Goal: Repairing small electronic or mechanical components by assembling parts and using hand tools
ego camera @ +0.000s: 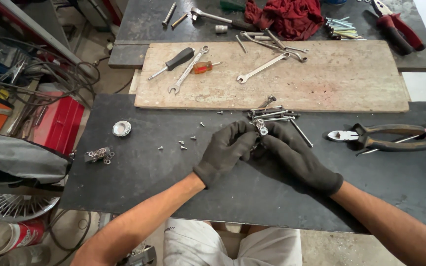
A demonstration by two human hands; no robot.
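Note:
Both my hands wear black gloves and meet at the middle of the dark workbench [139,172]. My left hand [227,148] and my right hand [292,152] pinch together a small metal part with washers or nuts [262,128] at their fingertips. Just beyond them lies a pile of long bolts [272,115]. A few tiny screws [182,144] are scattered to the left of my left hand.
Cutting pliers [378,138] lie at the right. A round metal cap [122,128] and a heap of washers [99,155] sit at the left. A wooden board [341,79] behind holds wrenches [262,68] and screwdrivers [173,62]. A red rag [292,17] lies farther back.

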